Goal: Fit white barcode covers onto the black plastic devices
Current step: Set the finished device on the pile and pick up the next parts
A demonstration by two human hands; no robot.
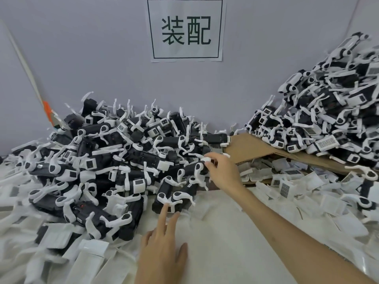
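Two hands were out over the white surface (pixel 225 232). The right hand (pixel 222 173) was stretched into the heap, fingertips pinching the white tab on a black plastic device (pixel 189 170) at the heap's edge. The left hand (pixel 164 249) lay relaxed, index finger straight and touching a second black device (pixel 166 188) at the front. Behind them sat the big left heap of black devices (pixel 106 158), white clips on, few barcode faces showing. Loose white barcode covers (pixel 285 186) littered the surface to the right, some under a brown cardboard sheet (pixel 252 148). Beyond, a right-hand pile of devices (pixel 332 111) showed barcode covers fitted. My read: maybe half done, the left heap all to go, and this device not yet lifted out.
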